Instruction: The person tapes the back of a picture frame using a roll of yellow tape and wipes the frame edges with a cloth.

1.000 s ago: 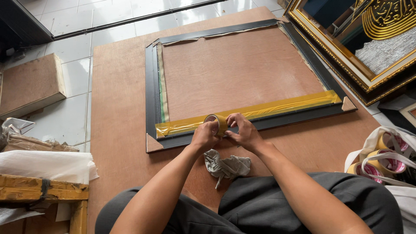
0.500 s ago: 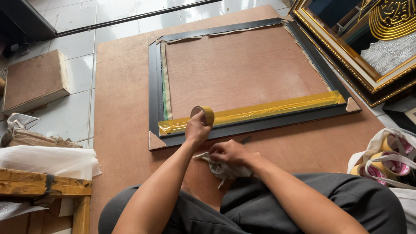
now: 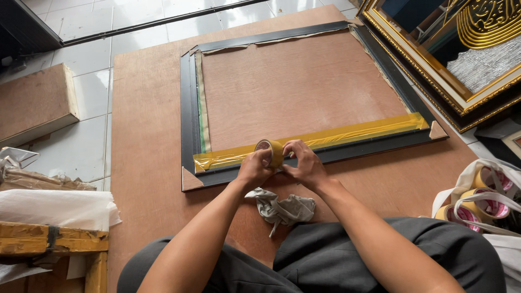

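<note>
A black picture frame [image 3: 188,114] lies face down on a brown board [image 3: 146,163], its brown backing panel [image 3: 293,87] facing up. A strip of yellow-brown tape [image 3: 347,134] runs along the frame's near edge. My left hand [image 3: 253,170] holds a roll of yellow-brown tape [image 3: 271,152] upright just above that near edge. My right hand [image 3: 304,163] grips the roll from the right side, fingers on its rim. A crumpled grey cloth [image 3: 285,209] lies on the board below both hands, by my knees.
An ornate gold-framed picture [image 3: 461,59] leans at the upper right. A white bag with several tape rolls [image 3: 485,201] sits at the right. At the left are a flat brown block [image 3: 35,103], white plastic wrap [image 3: 54,209] and a yellow wooden piece [image 3: 49,239] on the tiled floor.
My right hand, which was down by the grey cloth half a second ago, has come back up to the tape roll. The left hand has kept the roll over the frame's near edge.
</note>
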